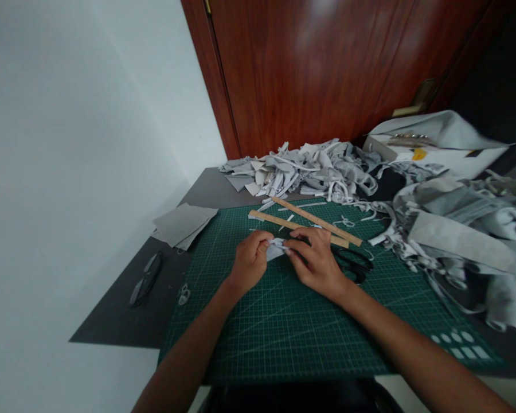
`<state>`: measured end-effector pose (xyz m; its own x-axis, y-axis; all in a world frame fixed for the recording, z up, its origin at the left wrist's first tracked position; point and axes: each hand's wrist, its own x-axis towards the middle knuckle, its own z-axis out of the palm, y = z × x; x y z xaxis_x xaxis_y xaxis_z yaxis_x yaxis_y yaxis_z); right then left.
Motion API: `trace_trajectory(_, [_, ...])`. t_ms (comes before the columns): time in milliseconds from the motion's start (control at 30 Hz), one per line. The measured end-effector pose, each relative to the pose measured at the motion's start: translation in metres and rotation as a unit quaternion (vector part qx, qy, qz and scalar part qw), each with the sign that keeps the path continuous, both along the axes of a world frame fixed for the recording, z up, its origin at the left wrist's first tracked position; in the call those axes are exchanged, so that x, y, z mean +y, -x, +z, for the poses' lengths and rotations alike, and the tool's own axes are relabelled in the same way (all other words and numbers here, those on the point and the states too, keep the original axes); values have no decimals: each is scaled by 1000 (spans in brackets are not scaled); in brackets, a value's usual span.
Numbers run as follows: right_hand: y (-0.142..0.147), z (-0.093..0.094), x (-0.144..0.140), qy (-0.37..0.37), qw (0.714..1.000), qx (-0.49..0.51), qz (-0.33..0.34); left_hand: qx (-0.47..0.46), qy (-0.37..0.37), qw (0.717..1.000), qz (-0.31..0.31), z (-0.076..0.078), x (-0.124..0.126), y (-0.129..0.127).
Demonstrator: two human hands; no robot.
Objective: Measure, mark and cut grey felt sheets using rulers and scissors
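Between my two hands is a small piece of light grey fabric [276, 250], bunched along its upper edge and hanging flat below. My left hand [250, 259] pinches its left end between thumb and fingers. On the other end, the fingertips of my right hand [316, 258] are closed, with the index finger bent over the top. Both hands are above the green cutting mat [284, 327]. Black-handled scissors [355, 261] lie just right of my right hand, partly hidden behind it. Two wooden rulers [318, 219] rest beyond my hands, one partly covered by the right.
Grey fabric scraps [301, 166] are heaped at the back, with more fabric strips [464, 229] on the right. A white box [451, 158] stands behind them. Flat grey sheets [184, 223] and folded glasses [146, 279] lie on the left, near the white wall [69, 172].
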<state>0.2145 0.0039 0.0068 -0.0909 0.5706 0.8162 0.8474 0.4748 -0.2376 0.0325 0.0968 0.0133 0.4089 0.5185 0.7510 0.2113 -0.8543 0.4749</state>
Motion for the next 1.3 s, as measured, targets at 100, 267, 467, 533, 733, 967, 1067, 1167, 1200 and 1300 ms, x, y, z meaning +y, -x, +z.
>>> trace_trajectory(100, [1, -1, -1, 1, 1000, -12, 5, 4, 23, 1000, 9, -1, -2, -1])
trace_trajectory(267, [1, -1, -4, -3, 999, -25, -22, -25, 85, 996, 10, -4, -7, -5])
trace_trajectory(467, [1, 0, -5, -1, 997, -61, -35, -68, 186, 980, -22, -7, -9, -12])
trace_trajectory(533, [1, 0, -5, -4, 997, -71, -39, -81, 202, 976, -32, -9, -9, -13])
trace_trajectory(733, [2, -1, -4, -21, 995, -61, -70, -78, 219, 972, -28, -12, -9, -13])
trace_trajectory(967, [2, -2, -4, -17, 994, -77, -82, -68, 202, 977, -27, -12, -11, -12])
trace_trajectory(1067, [-1, 0, -3, -26, 990, -83, -113, -71, 205, 976, -25, -12, -10, -11])
trace_trajectory(1167, [-4, 1, -1, -34, 987, -80, -137, -73, 219, 972, -43, -12, -8, -11])
trace_trajectory(1200, [-5, 2, -1, -32, 987, -79, -139, -71, 223, 971, -46, -12, -7, -11])
trace_trajectory(1300, [-7, 1, -1, -26, 989, -91, -114, -68, 224, 971, -49, -12, -6, -10])
